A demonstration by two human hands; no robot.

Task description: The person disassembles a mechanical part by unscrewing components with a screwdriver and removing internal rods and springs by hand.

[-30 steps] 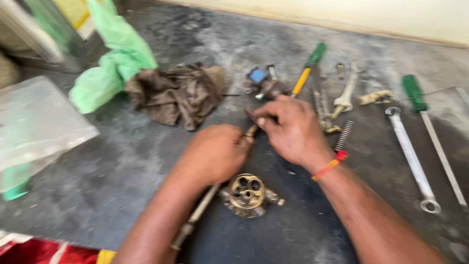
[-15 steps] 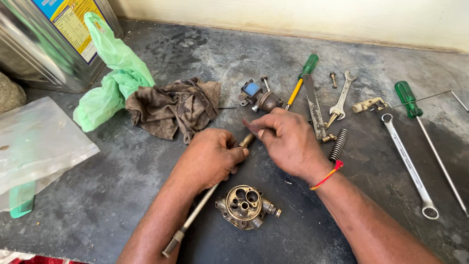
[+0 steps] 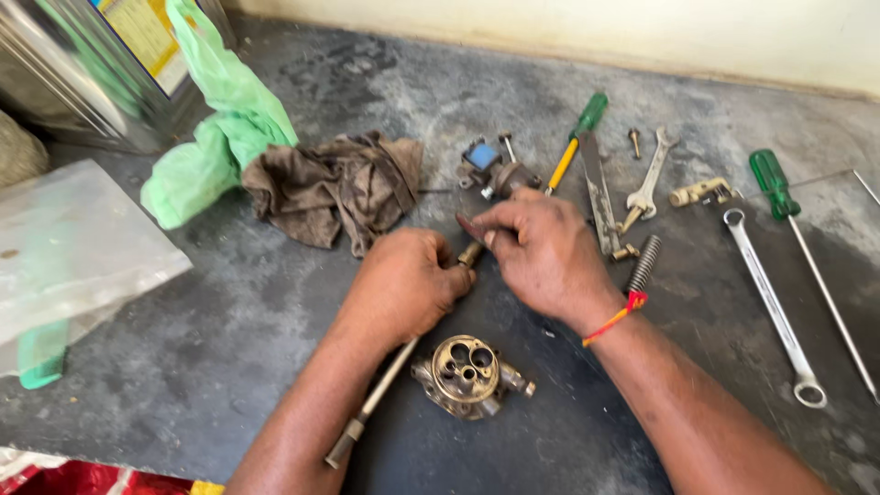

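Note:
My left hand (image 3: pixel 403 284) is closed around a long thin metal rod (image 3: pixel 371 403) that runs from its fist down toward me. My right hand (image 3: pixel 541 247) pinches the rod's brass-coloured far tip (image 3: pixel 470 254) between thumb and fingers; a red and yellow thread band (image 3: pixel 616 314) circles that wrist. Just below both hands a round brass carburettor-like body (image 3: pixel 467 374) with several holes lies on the grey stone surface (image 3: pixel 275 321). A small metal part with a blue piece (image 3: pixel 490 170) lies beyond the fingers.
A dirty brown rag (image 3: pixel 335 188) and a green plastic bag (image 3: pixel 220 128) lie at left by a metal tin (image 3: pixel 82 73) and a clear plastic sheet (image 3: pixel 69 243). Right: a yellow-shafted screwdriver (image 3: pixel 573 142), a flat file (image 3: pixel 598 192), a spanner (image 3: pixel 646 183), a ring spanner (image 3: pixel 770 302), a spring (image 3: pixel 643 264), a green-handled screwdriver (image 3: pixel 797 220).
The view has steadied and shifted, bringing the tin at upper left into sight. Both hands stay on the rod, working at its tip close together.

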